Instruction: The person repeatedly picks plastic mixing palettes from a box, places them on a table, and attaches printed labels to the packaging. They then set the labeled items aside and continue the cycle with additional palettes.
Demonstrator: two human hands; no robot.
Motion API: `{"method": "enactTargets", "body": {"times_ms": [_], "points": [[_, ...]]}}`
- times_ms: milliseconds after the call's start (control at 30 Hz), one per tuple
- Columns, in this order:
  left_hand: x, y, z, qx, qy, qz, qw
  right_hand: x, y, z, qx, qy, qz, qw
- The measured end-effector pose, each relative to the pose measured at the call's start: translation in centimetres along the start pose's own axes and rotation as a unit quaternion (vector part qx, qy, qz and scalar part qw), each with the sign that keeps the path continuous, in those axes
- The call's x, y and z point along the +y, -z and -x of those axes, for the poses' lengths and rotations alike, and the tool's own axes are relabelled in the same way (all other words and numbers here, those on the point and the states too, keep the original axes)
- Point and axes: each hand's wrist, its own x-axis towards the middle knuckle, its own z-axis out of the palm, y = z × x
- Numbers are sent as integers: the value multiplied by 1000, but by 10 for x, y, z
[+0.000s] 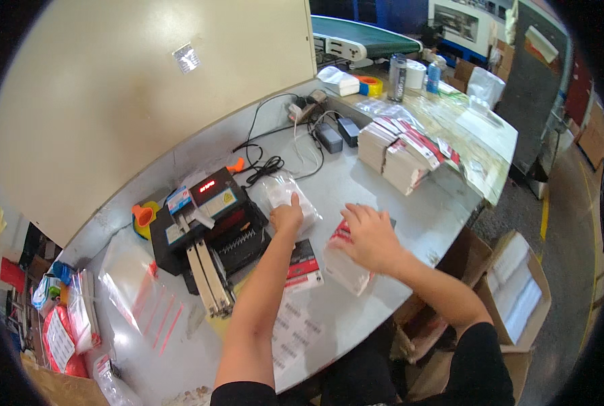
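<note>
My left hand [287, 218] is stretched forward and grips a clear plastic bag [290, 191] with white contents, lying right of a black sealing machine [209, 227] with a red display. My right hand [371, 238] lies flat with spread fingers on a white packet with a red edge [343, 262] in the middle of the grey table [417, 216]. A red and black card [304, 264] sits between my forearms.
Stacks of white and red packets [402, 157] stand at the back right. Cables and black adapters [329, 135] lie behind. Clear bags with red stripes [146, 298] lie left. Open cardboard boxes [518, 291] stand on the floor to the right. A beige panel [146, 81] rises behind the table.
</note>
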Motion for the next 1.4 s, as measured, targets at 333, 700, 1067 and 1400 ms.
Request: {"method": "enactTargets", "body": {"times_ms": [333,700,1067,1400], "points": [[-22,-54,-43,-42,22,250,967,19,-37,15,-5,-81,6,997],[-187,119,276,-151,-63,353,921,35,-40,8,-68,-190,-14,979],[-258,121,299,-53,34,189,980,23,-28,1,-90,-171,41,980],[-257,142,277,127,-55,181,974,29,-26,-5,-118,-159,0,980]]}}
